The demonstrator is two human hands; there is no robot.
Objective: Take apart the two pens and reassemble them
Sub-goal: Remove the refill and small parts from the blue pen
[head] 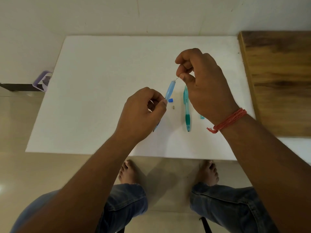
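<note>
Two pens are in view. You hold the blue pen barrel (169,89) above the white tabletop (101,81); the green pen (187,109) lies on it, whole as far as can be seen. Three small loose pieces lie on the tabletop: one blue cap piece (171,100), one small grey tip piece (173,107), and one pale teal piece (202,117) partly hidden behind your right wrist.

Your left hand (143,113) pinches the near end of the blue pen barrel between thumb and curled fingers. The barrel's long axis tilts from your left hand up and away, its open far end pointing toward your right hand (203,84). The fingers of that hand pinch a thin wire-like part (178,79) just at the barrel's far mouth; what the part is cannot be told.

The green pen lies just right of the barrel, its long axis running near to far, the tip toward you and the dark green grip at the near end. Your right hand covers part of its far end.

One red thread band (230,120) circles your right wrist. A wooden board (277,81) adjoins the tabletop's right edge. A purple-rimmed object (42,80) sits beyond the left edge.
</note>
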